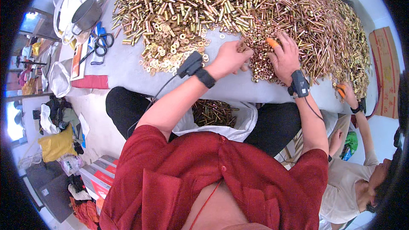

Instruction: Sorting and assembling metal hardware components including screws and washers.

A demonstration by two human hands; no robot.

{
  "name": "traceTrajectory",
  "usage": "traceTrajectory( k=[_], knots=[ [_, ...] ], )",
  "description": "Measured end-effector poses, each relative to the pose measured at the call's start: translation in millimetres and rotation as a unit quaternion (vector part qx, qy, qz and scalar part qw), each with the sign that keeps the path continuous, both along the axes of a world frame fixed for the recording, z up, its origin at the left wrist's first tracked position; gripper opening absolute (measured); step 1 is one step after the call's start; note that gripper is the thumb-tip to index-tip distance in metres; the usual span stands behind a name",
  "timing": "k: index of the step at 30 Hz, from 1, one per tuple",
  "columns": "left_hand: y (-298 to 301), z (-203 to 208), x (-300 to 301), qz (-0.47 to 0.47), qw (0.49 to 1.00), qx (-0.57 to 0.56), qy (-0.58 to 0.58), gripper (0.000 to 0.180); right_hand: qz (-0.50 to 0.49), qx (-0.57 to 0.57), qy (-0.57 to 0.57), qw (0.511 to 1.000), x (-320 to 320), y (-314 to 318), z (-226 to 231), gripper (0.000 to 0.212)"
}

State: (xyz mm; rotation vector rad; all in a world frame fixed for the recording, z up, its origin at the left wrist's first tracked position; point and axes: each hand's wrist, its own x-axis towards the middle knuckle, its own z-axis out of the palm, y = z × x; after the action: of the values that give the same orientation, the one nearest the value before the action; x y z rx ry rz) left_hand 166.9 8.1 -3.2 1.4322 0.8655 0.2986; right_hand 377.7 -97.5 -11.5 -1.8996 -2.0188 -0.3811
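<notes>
My left hand (230,61) is closed over the grey table, its fingertips pinched together at the left edge of a heap of small brass-coloured nuts (260,69). What sits in the pinch is too small and covered to make out. My right hand (286,61) rests palm down at the right side of the nuts, fingers stretched and slightly apart, an orange finger cover on one of them. Beyond both hands spreads a big pile of brass-coloured metal tubes and rods (221,6). Flat round washers (164,55) form a heap left of my left hand.
An open white sack (247,121) with metal rods sits between my knees. Scissors (103,44) and a grey pot (87,15) are at the table's left. To the right, a co-worker's hand (350,96) reaches to the pile. A cardboard sheet (384,72) stands beyond.
</notes>
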Motion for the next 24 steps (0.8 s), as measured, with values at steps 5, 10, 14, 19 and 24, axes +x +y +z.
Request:
traceTrajectory(
  k=[5,10,14,19,24],
  knots=[
    [29,9,-86,0.091,0.905,-0.377,-0.175,0.021,-0.044,0.072,0.01,0.996,-16,15,18,0.042],
    [48,26,-143,0.155,0.874,-0.411,-0.208,0.026,0.031,-0.008,0.135,0.99,-76,39,21,0.033],
    [51,27,-154,0.135,0.859,-0.422,-0.255,0.03,0.065,-0.002,0.146,0.987,-122,60,-5,0.034],
    [49,27,-172,0.1,0.917,-0.349,-0.166,0.035,0.018,0.018,0.058,0.998,-138,92,-22,0.036],
    [46,20,-176,0.157,0.943,-0.262,-0.129,0.024,-0.023,0.008,0.082,0.996,-162,87,-24,0.035]
  ],
)
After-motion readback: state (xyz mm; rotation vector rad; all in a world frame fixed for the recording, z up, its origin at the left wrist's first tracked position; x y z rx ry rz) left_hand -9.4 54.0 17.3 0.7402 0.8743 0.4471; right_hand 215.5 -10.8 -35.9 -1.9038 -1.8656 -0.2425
